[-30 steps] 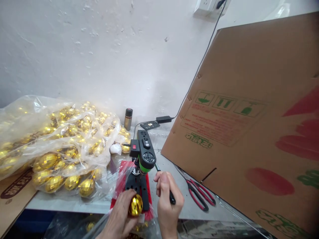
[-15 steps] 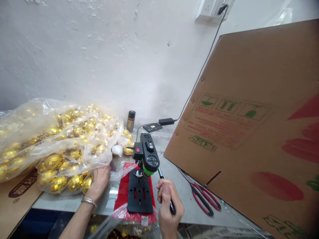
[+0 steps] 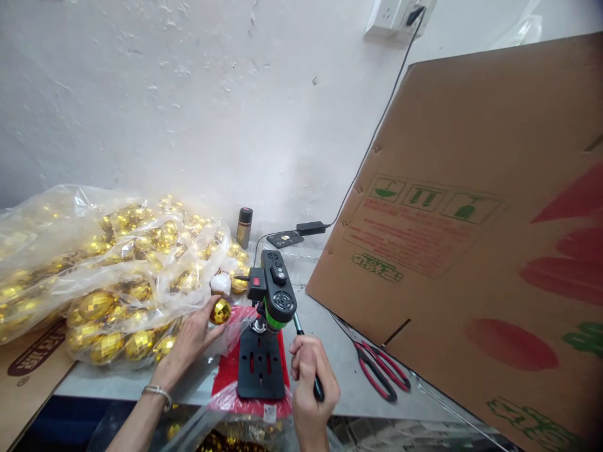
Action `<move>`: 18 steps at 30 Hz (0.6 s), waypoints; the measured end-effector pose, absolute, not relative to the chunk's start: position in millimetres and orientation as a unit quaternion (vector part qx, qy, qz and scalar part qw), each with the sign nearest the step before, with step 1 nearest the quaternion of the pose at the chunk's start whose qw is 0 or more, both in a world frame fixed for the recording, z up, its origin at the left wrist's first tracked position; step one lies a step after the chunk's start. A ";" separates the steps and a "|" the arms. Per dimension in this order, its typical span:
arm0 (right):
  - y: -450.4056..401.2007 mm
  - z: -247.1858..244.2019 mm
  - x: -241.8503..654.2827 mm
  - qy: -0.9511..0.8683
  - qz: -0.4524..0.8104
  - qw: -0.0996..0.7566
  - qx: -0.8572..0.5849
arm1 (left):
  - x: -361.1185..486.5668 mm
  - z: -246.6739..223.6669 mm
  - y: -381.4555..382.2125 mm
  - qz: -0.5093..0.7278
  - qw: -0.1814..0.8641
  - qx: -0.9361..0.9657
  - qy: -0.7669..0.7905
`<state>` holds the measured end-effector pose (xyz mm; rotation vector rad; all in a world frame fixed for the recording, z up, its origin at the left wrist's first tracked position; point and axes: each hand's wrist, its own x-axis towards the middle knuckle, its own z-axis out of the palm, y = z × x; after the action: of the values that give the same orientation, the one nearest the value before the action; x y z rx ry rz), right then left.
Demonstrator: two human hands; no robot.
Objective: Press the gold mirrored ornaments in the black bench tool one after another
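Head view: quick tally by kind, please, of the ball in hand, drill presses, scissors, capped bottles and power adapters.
Gold ball in the left hand: 1
Drill press: 1
Red-handled scissors: 1
Capped bottle: 1
Power adapter: 1
Total: 5

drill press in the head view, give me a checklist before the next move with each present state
1. Gold ball secure in the left hand: ok, held at the fingertips.
2. Left hand off the base plate: ok, left of it.
3. Right hand on the lever handle: ok, wrapped round it.
4. Scissors away from the base plate: ok, lying to its right.
5. Plug in the wall socket: ok.
6. Drill press running: cannot tell.
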<state>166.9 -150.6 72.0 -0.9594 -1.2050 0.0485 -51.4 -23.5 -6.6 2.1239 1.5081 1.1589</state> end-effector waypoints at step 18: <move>-153.0 93.4 164.2 -0.546 0.030 0.710 -0.443 | 24.9 -6.0 -106.2 0.509 0.702 0.245 0.434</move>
<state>164.2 -153.0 93.4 -0.9832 -1.2109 0.0669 24.9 -106.2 -6.0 0.5445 0.9667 1.1323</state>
